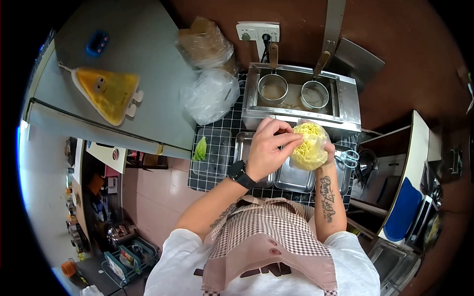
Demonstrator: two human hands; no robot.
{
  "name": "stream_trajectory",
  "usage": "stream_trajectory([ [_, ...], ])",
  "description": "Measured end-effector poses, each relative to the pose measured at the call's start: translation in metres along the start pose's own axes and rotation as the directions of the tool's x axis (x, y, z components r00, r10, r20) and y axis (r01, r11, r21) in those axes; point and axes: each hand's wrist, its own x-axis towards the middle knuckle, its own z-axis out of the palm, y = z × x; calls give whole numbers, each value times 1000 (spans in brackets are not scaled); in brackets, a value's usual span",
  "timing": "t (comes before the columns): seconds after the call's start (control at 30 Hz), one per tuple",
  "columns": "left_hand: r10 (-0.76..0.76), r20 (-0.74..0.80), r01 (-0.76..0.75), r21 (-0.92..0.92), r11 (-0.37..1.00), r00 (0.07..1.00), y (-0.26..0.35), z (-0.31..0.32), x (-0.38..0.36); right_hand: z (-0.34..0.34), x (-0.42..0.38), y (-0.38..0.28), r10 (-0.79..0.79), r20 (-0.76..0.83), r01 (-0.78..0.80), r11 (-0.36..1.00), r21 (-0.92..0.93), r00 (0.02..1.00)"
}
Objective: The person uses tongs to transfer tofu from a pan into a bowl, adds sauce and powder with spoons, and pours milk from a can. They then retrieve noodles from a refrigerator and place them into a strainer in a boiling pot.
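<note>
Head view, looking straight down — both hands are up over the counter (217, 185), working a bag of noodles (309, 146). The right hand (330, 150) is mostly hidden behind the bag, cupping it from the far side and underneath, fingers wrapped round it. The left hand (269, 148), watch (240, 173) on the wrist, has its fingertips pinched at the bag's top edge, right where the yellow noodles show.

The bag hangs in the air above two steel trays (294, 178), just in front of the boiler (301, 96). Two strainer baskets (272, 89) sit in the boiler's well — side by side, handles pointing away. Left of the trays, a clear tub (213, 154) with a green leaf (200, 149) in it. Scissors (349, 158) lie just right of the bag.
</note>
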Motion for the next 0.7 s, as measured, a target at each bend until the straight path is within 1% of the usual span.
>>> stream_trajectory([
  [0.03, 66, -54, -65, 20, 998, 996, -1, 1, 3, 1, 1, 1, -16, -30, 15, 1000, -12, 999],
  [0.07, 80, -68, -79, 24, 997, 994, -3, 3, 2, 0, 1, 3, -30, -59, 29, 999, -24, 998],
  [0.1, 94, -83, -92, 29, 995, 992, -6, 5, 1, -5, 1, 3, -31, -47, 30, 999, -30, 998],
  [0.2, 148, -109, -145, 30, 989, 983, -7, 6, -1, -11, 7, 7, -14, -182, 14, 1000, -5, 983],
  [0.23, 167, -105, -165, 24, 986, 980, -8, 8, -3, -9, 15, 6, -63, -154, 64, 998, 0, 986],
  [0.27, 185, -102, -184, 19, 983, 977, -9, 10, -6, -6, 25, 4, -103, -258, 101, 995, -24, 961],
  [0.3, 193, -83, -193, 13, 981, 978, -9, 14, -7, -9, 39, 1, -104, -297, 95, 995, -42, 949],
  [0.37, 128, -67, -130, -35, 991, 990, -17, 27, -12, -2, 70, -4, -127, -356, 100, 991, -93, 926],
  [0.4, 95, -57, -98, -59, 993, 994, -22, 33, -14, -3, 88, -9, -75, -425, 30, 993, -113, 902],
  [0.43, 78, -60, -82, -73, 994, 995, -27, 37, -13, 1, 105, -12, -89, -414, 8, 981, -192, 906],
  [0.47, -30, -82, 19, -134, 991, 996, -32, 41, -10, 6, 123, -16, -104, -401, -9, 963, -270, 910],
  [0.53, -248, -105, 214, -264, 941, 963, -44, 49, -2, -6, 162, -15, -133, -390, -96, 852, -514, 911],
  [0.57, -300, -165, 242, -301, 922, 939, -54, 53, 4, -19, 180, -12, -188, -370, -97, 771, -630, 910],
  [0.6, -359, -170, 296, -312, 903, 918, -64, 53, 10, -48, 202, -10, -98, -489, -293, 692, -659, 867],
  [0.67, -404, -239, 307, -356, 883, 883, -85, 55, 18, -18, 211, -14, -55, -502, -405, 519, -753, 863],
  [0.7, -440, -234, 337, -375, 863, 867, -93, 51, 20, -17, 211, -6, -198, -462, -360, 398, -844, 864],
])
